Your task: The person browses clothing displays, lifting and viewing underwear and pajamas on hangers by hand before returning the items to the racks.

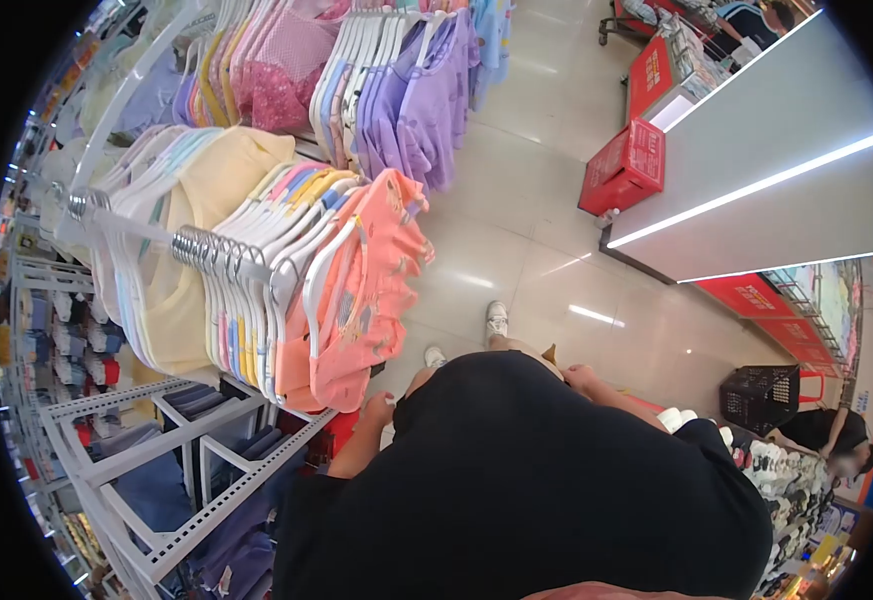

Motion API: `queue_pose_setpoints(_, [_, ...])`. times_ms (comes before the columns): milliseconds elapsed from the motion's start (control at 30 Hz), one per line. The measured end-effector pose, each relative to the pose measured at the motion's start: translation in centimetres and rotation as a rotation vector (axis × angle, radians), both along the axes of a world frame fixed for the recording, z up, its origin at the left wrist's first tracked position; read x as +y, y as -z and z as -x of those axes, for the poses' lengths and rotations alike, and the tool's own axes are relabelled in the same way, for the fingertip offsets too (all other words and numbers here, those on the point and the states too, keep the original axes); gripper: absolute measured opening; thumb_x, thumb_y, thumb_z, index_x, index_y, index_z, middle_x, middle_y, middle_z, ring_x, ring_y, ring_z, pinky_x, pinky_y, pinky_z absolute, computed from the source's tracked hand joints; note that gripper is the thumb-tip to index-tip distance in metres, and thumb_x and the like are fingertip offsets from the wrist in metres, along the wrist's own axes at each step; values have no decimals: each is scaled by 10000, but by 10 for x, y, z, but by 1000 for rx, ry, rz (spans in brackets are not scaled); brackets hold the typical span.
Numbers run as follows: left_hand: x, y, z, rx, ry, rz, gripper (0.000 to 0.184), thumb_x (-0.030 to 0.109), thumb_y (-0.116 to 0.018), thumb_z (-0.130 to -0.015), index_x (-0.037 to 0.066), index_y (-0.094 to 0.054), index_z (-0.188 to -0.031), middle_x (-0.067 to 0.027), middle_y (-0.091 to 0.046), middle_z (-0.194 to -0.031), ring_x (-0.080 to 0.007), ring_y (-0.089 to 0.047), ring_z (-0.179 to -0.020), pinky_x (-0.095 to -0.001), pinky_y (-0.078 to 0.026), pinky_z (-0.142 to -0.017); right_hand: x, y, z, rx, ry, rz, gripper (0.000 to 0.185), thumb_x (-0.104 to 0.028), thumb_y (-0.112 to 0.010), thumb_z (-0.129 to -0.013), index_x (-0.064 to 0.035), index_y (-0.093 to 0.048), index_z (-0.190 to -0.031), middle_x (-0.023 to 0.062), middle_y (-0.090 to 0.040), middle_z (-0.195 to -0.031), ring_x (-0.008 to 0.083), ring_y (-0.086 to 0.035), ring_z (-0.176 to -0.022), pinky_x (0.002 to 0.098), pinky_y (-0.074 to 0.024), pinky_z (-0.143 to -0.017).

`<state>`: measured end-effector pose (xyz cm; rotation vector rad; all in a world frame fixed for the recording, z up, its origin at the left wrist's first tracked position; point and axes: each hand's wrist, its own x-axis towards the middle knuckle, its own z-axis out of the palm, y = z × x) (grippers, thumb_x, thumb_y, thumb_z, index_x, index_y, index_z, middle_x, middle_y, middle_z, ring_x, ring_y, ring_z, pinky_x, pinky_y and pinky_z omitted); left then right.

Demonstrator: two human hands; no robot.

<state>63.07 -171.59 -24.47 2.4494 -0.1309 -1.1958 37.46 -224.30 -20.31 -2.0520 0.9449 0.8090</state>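
Observation:
My left hand [379, 410] hangs low at my left side, its fingers curled, with nothing showing in it. Close by is a coral ruffled children's top [396, 255] on a white hanger, the front piece on a metal rail of hanging clothes. On the other side, my right hand [580, 379] is near my hip with its fingers closed. A small brown pointed thing [549, 353] shows just beyond it; whether the hand grips it is hard to see. My black shirt [526, 480] hides part of both arms.
Purple tops [426, 110] hang on a farther rail. A grey metal rack [181, 480] with folded trousers stands at lower left. Across the shiny tiled floor [496, 220] are a red box [624, 165], a lit white panel [756, 170] and a black basket [759, 395]. Another person [826, 430] is at far right.

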Motion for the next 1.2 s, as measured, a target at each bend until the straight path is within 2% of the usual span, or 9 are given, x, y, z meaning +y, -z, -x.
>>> queue_pose_setpoints(133, [-29,-38,-11,120,147,-141,309,222,-682,-807,178,-663,-1112,-126,-670,-1128,-300,-621,-1106,-429,-488,-923,-25,-58,-53,155,334,-69,322,-368,-601,-861,-74,-717,-925,94,-682,-777,216,-644,-653,352,-534,-644])
queue_pose_setpoints(233, [-72,-54,-33,87,242,-163,331,220,-671,-811,187,-661,-1140,-127,-674,-1136,-300,-626,-1105,-431,-490,-919,-62,-42,-60,147,437,-103,315,-353,-617,-857,-70,-723,-943,92,-675,-773,198,-628,-637,346,-529,-633])
queue_pose_setpoints(433, [-213,-58,-112,-83,151,-151,340,213,-576,-843,116,-639,-1163,-180,-678,-1081,-340,-639,-1050,-438,-489,-897,-136,24,-53,90,150,18,397,-383,-594,-870,-63,-703,-1077,138,-706,-904,260,-673,-817,382,-525,-763])
queue_pose_setpoints(500, [-249,-47,-135,-339,264,157,328,202,-566,-856,106,-623,-1164,-189,-686,-1017,-364,-648,-995,-451,-495,-872,-152,15,-62,119,112,17,408,-395,-590,-877,-58,-693,-1083,158,-710,-993,293,-668,-963,400,-497,-871])
queue_pose_setpoints(700, [-401,-170,-167,-274,286,137,272,231,-589,-881,159,-632,-1140,-129,-670,-844,-305,-658,-828,-426,-504,-730,-218,36,-84,-3,59,84,382,-387,-596,-859,-46,-697,-1001,185,-707,-973,332,-672,-947,415,-509,-860])
queue_pose_setpoints(967, [-444,-230,-203,-433,62,362,265,259,-596,-909,142,-639,-1142,-89,-669,-772,-236,-635,-694,-374,-485,-653,-251,39,-125,-62,166,45,339,-353,-608,-855,-33,-661,-956,211,-690,-912,369,-668,-891,436,-520,-802])
queue_pose_setpoints(1067, [-453,-256,-241,-501,-112,378,253,233,-619,-909,89,-640,-1116,-75,-686,-797,-179,-642,-718,-320,-488,-668,-251,66,-119,-94,69,124,278,-302,-611,-849,-29,-657,-879,160,-685,-808,286,-677,-762,387,-527,-698])
queue_pose_setpoints(1133, [-454,-273,-275,-600,-189,452,262,226,-600,-925,63,-642,-1125,-102,-690,-837,-255,-659,-792,-381,-504,-735,-253,55,-125,-76,19,47,275,-305,-622,-847,-32,-655,-839,108,-674,-744,229,-651,-687,363,-520,-650])
queue_pose_setpoints(1200, [-444,-259,-326,-1025,-83,518,337,232,-610,-921,12,-597,-1176,-165,-672,-1011,-313,-636,-966,-408,-481,-861,-259,45,-136,-20,0,-15,284,-318,-637,-843,-35,-661,-829,79,-667,-712,202,-637,-663,357,-515,-637])
